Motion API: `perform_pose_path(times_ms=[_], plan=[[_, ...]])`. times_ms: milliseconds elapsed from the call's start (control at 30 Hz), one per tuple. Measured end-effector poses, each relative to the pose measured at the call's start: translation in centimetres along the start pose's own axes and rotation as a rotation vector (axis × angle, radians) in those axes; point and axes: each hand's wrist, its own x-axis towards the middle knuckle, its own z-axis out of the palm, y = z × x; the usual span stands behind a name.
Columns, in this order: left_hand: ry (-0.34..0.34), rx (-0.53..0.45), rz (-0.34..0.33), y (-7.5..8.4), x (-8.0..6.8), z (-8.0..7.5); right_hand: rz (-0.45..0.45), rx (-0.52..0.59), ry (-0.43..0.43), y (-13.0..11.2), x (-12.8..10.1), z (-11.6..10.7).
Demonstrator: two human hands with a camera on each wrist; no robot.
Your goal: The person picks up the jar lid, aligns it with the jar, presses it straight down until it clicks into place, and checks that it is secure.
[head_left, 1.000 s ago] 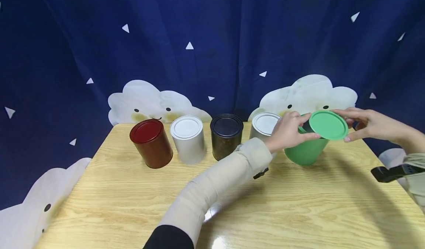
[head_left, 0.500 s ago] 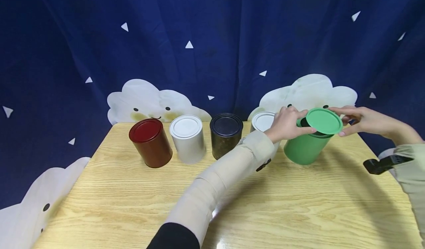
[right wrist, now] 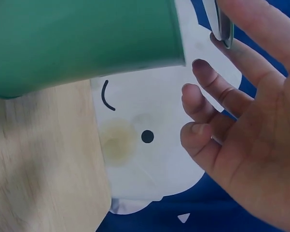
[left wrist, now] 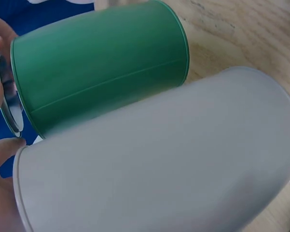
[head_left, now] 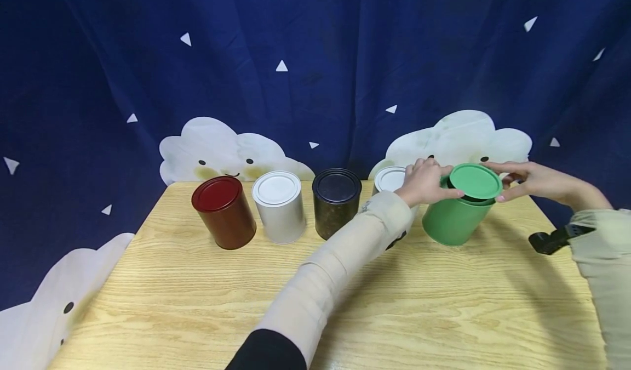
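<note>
Wooden table [head_left: 197, 304] under my arms, I pinch the green lid [head_left: 475, 181] between left hand [head_left: 425, 182] and right hand [head_left: 529, 180], tilted just above the green can [head_left: 453, 222]; seating it likely needs levelling.

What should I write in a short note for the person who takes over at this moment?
Left hand: pinches the left edge of the green lid.
Right hand: fingertips hold the lid's right edge.
Green can: upright on the table, right end of the row, beside the white can.
Done: lid is over the can's mouth.
Left: lid sits tilted, a dark gap shows beneath; it is not yet pressed closed.
</note>
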Motion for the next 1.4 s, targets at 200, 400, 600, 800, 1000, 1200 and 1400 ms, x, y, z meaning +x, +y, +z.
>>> perform_pose_path(times_ms=[200, 400, 600, 800, 1000, 1200, 1400], plan=[[-0.031, 0.032, -0.017, 0.0, 0.4, 0.1, 0.012, 0.020, -0.045, 0.5, 0.5, 0.4], [-0.061, 0.033, -0.022, 0.0, 0.6, 0.1, 0.052, 0.046, -0.084, 0.8, 0.6, 0.7], [-0.091, 0.024, -0.029, 0.0, 0.7, 0.1, 0.091, 0.056, -0.106, 1.1, 0.5, 0.9], [-0.112, 0.009, -0.044, 0.0, 0.6, 0.0, 0.064, 0.081, -0.147, 0.9, 0.4, 1.2], [-0.099, 0.018, -0.041, 0.2, 0.6, 0.1, 0.055, 0.052, -0.125, 0.9, 0.1, 1.4], [-0.034, 0.010, -0.045, 0.5, 0.5, 0.5, 0.055, 0.020, -0.011, 1.1, 0.1, 1.5], [-0.017, 0.008, -0.076, 0.7, 0.5, 0.7, 0.076, 0.036, 0.001, 1.1, 0.1, 1.8]])
